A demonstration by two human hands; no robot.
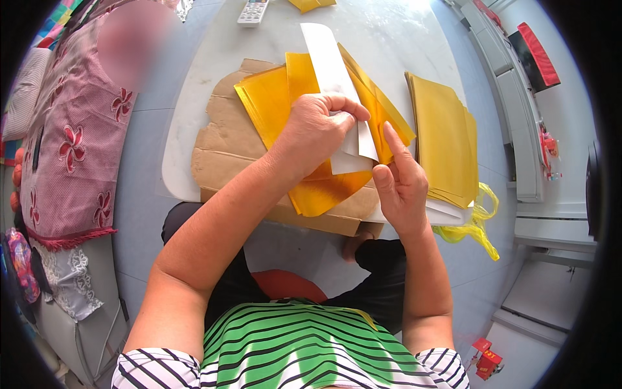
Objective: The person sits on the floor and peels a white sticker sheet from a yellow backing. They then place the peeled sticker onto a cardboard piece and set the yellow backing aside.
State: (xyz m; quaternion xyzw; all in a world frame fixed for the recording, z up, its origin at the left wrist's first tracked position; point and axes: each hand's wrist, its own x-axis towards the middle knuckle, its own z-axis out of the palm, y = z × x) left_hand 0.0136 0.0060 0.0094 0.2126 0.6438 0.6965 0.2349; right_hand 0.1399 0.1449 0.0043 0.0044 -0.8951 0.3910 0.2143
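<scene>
My left hand [318, 129] reaches across the middle and pinches a folded sheet of gold paper whose white back [323, 58] faces up. Its gold face shows along the right side. My right hand [402, 187] is beside the sheet's right edge, thumb and index finger spread apart; whether a fingertip touches the paper, I cannot tell. Below the folded sheet lies a fanned stack of shiny gold paper [265, 104]. That stack rests on a flattened piece of brown cardboard [226, 146]. Part of the folded sheet is hidden by my left hand.
A second stack of gold paper [442, 141] lies at the table's right side, above a yellow plastic bag [486, 219] hanging by the edge. A remote control [252, 12] and more gold paper [311, 4] lie farther back on the white table [209, 53]. A covered sofa [87, 146] stands left.
</scene>
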